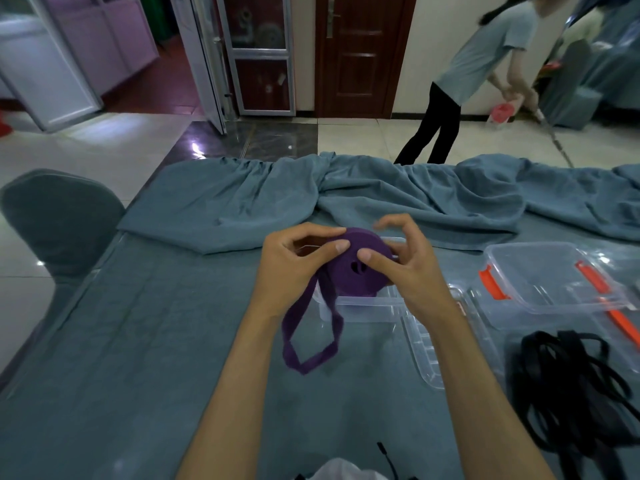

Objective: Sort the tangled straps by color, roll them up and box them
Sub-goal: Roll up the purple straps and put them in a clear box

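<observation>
A purple strap is wound into a thick roll held above the table, and its loose tail hangs down in a twisted loop. My left hand pinches the roll's left side with fingers over the top. My right hand grips the right side, thumb pressed on the roll's face. Right under the roll stands a clear plastic box. A tangle of black straps lies at the right near the table's edge.
A clear lid lies right of the box. A second clear box with orange clips stands further right. Bunched teal cloth crosses the far table. A grey chair stands left. A person bends over beyond the table.
</observation>
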